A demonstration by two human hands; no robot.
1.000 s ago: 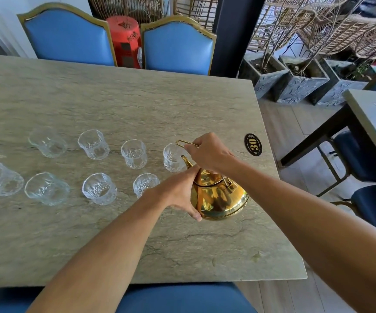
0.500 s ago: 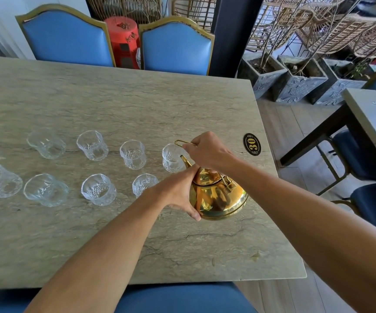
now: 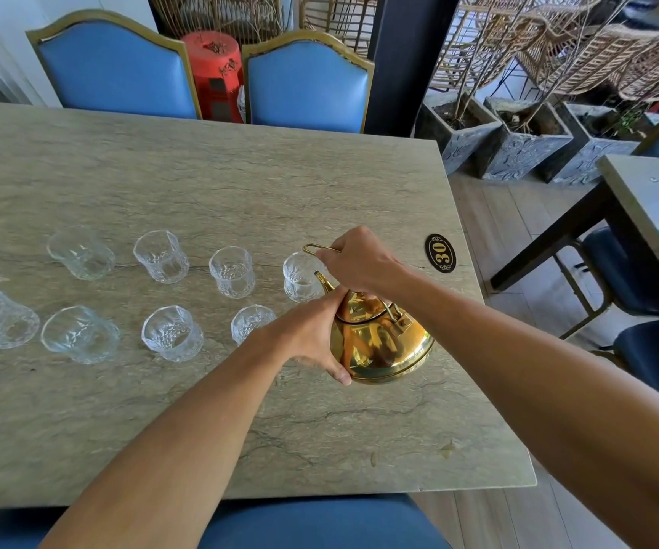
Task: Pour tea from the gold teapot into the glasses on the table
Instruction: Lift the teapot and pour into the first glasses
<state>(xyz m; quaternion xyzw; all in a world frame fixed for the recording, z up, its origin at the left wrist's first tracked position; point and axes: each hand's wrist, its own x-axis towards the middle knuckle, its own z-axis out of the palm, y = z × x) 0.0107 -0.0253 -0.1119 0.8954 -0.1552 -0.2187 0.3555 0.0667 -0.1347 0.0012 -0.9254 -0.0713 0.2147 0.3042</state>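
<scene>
With eight glasses in two rows on the table (image 3: 161, 410), gold teapot (image 3: 379, 342) at the right end — spout just beside the nearest back-row glass (image 3: 300, 277), apparently still empty. Right hand (image 3: 359, 261) clenched on the wire handle for lift; left hand (image 3: 312, 334) cupped against the body — presumably steadying the tilt.

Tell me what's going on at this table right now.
A person is tipping a gold teapot toward a glass at the right end of the far row. The right hand grips the handle; the left hand steadies the body. All eight glasses look empty, with no tea visibly flowing.
</scene>
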